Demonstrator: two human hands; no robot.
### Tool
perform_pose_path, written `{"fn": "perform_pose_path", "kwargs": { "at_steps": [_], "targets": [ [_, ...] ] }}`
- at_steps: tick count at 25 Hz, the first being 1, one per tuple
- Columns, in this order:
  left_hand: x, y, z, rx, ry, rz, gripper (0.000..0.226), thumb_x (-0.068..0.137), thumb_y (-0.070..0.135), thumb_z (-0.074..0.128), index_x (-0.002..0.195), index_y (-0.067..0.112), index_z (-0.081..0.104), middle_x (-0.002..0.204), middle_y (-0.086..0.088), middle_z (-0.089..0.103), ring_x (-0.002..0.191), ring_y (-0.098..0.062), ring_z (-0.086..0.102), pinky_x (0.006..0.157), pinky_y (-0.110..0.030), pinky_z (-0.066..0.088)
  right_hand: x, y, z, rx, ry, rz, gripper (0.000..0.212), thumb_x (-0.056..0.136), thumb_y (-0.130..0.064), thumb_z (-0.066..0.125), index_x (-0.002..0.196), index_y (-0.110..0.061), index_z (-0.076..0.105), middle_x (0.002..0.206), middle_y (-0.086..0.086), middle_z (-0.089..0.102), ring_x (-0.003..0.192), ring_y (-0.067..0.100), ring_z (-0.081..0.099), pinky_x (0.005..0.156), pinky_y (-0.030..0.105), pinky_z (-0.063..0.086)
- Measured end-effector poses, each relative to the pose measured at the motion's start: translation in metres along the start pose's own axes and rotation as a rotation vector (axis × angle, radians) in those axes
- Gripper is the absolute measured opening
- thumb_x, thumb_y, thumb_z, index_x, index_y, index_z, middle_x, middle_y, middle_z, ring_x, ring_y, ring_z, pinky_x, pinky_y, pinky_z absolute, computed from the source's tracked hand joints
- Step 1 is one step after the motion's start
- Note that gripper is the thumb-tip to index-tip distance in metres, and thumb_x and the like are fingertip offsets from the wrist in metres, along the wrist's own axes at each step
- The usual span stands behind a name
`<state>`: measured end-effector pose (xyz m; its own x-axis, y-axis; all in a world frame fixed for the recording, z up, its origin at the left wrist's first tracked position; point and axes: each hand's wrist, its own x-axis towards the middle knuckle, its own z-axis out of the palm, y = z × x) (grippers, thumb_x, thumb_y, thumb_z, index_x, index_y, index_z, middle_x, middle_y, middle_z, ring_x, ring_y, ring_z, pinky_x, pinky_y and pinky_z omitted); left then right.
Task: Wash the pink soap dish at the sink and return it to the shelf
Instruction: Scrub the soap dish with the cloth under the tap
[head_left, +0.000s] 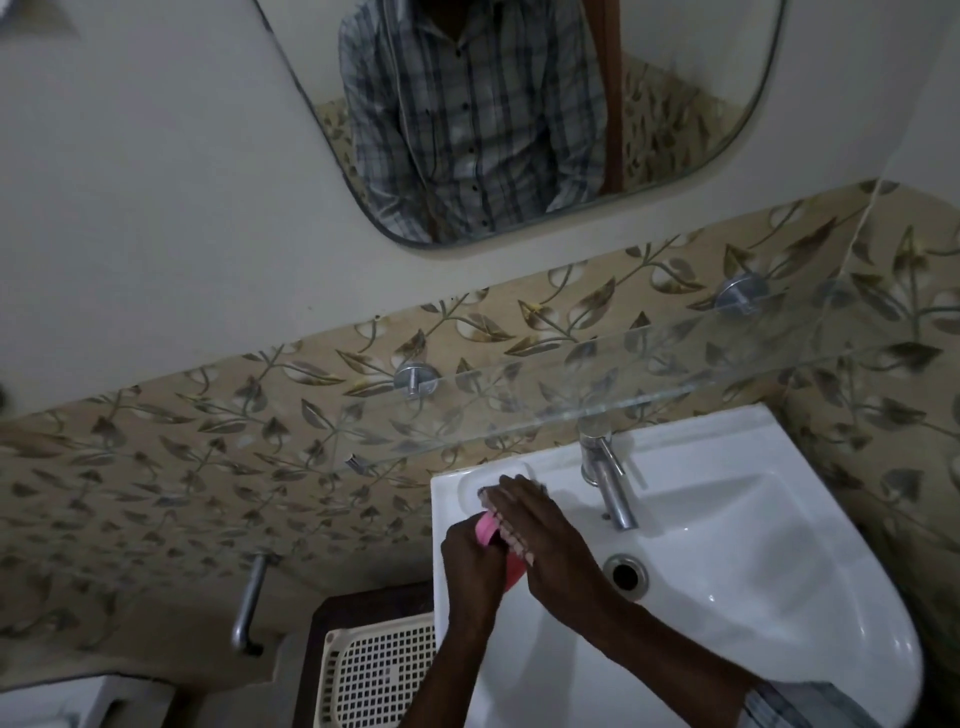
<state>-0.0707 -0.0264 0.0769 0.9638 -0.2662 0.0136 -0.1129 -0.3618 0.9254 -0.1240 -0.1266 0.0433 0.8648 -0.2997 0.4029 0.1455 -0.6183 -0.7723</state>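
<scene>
Over the sink (727, 582), left hand (470, 564) curled round pink soap dish (487, 531); right hand (543, 543) pressing it, fingers straight

glass shelf (649, 358) overhanging tap (605, 475), basin (753, 571) open right of hands

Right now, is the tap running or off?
Looks off: no stream falls from the tap into the sink, though the light is dim.

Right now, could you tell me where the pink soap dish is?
Head view: the left hand holds the dish, right hand over it, above the sink's left edge, left of the tap.
</scene>
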Motion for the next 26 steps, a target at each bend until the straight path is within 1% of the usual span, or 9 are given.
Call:
{"fn": "perform_pose_path", "kwargs": {
  "at_steps": [2,6,10,14,16,18,21,24,26],
  "targets": [
    [-0.001,0.006,0.003,-0.037,0.013,0.020,0.027,0.080,0.010,0.054,0.056,0.019,0.063,0.050,0.002,0.062,0.047,-0.007,0.056,0.046,-0.029,0.045,-0.005,0.004,0.003,0.008,-0.008,-0.042,0.057,0.097,-0.016,0.040,0.153,-0.021,0.046,0.157,0.000,0.047,0.150,0.011,0.037,0.128,0.022,0.025],
    [-0.017,0.018,0.015,-0.238,0.090,0.004,0.023,0.087,-0.007,0.062,0.075,0.008,0.074,0.061,-0.006,0.068,0.056,-0.010,0.062,0.048,-0.024,0.047,-0.002,0.010,0.004,0.135,0.044,0.265,0.046,0.083,-0.045,0.048,0.129,-0.040,0.049,0.123,-0.005,0.064,0.116,0.018,0.065,0.079,0.019,0.053],
    [-0.015,0.014,0.011,-0.214,-0.066,-0.033,0.017,0.084,0.014,0.072,0.101,0.015,0.077,0.085,-0.005,0.078,0.078,-0.018,0.074,0.067,-0.030,0.061,0.001,0.025,-0.009,0.117,0.050,0.325,0.024,0.093,-0.029,0.054,0.116,-0.032,0.058,0.115,0.006,0.067,0.108,0.025,0.065,0.095,0.052,0.057],
    [0.007,0.013,0.005,0.068,-0.291,-0.208,0.018,0.072,0.016,0.077,0.090,0.014,0.078,0.080,-0.008,0.077,0.075,-0.023,0.074,0.075,-0.045,0.062,0.008,0.029,-0.017,-0.083,-0.032,0.203,0.043,0.094,-0.002,0.061,0.137,-0.009,0.058,0.133,0.010,0.060,0.123,0.026,0.059,0.108,0.042,0.051],
    [0.015,0.012,0.000,0.024,-0.300,-0.210,0.019,0.075,0.003,0.073,0.092,0.010,0.077,0.082,-0.012,0.077,0.078,-0.027,0.075,0.077,-0.049,0.062,-0.002,0.027,-0.010,-0.082,0.068,0.047,0.051,0.090,0.007,0.059,0.140,-0.006,0.060,0.139,0.009,0.063,0.132,0.027,0.059,0.114,0.048,0.049],
    [0.016,0.012,-0.001,-0.004,-0.298,-0.119,0.027,0.078,0.001,0.063,0.095,0.015,0.078,0.085,-0.009,0.079,0.082,-0.025,0.076,0.078,-0.046,0.062,-0.007,0.034,-0.014,-0.053,0.119,-0.008,0.067,0.088,0.017,0.054,0.147,-0.015,0.055,0.147,0.007,0.060,0.144,0.015,0.049,0.125,0.038,0.037],
    [0.006,0.008,0.007,0.036,-0.216,-0.071,0.024,0.075,0.014,0.060,0.082,0.027,0.079,0.076,-0.001,0.078,0.075,-0.018,0.075,0.071,-0.042,0.062,-0.005,0.020,-0.024,0.074,0.195,0.065,0.065,0.090,0.010,0.049,0.144,-0.025,0.056,0.139,-0.001,0.063,0.140,-0.014,0.042,0.122,0.020,0.035],
    [-0.004,0.002,0.017,0.002,-0.137,-0.050,0.024,0.078,0.007,0.057,0.062,0.022,0.068,0.057,0.005,0.068,0.058,-0.009,0.063,0.053,-0.034,0.053,-0.007,0.006,-0.015,0.084,0.168,-0.078,0.042,0.103,-0.009,0.045,0.141,-0.015,0.063,0.145,0.001,0.063,0.143,0.005,0.049,0.126,0.029,0.035],
    [-0.009,0.002,0.015,-0.024,-0.101,-0.052,0.029,0.082,-0.005,0.058,0.079,0.017,0.077,0.071,0.002,0.076,0.068,-0.012,0.071,0.063,-0.031,0.058,-0.003,0.018,-0.013,0.090,0.191,0.030,0.036,0.107,-0.016,0.048,0.140,-0.023,0.062,0.144,-0.001,0.064,0.140,0.009,0.055,0.122,0.044,0.042]
  ]
}}
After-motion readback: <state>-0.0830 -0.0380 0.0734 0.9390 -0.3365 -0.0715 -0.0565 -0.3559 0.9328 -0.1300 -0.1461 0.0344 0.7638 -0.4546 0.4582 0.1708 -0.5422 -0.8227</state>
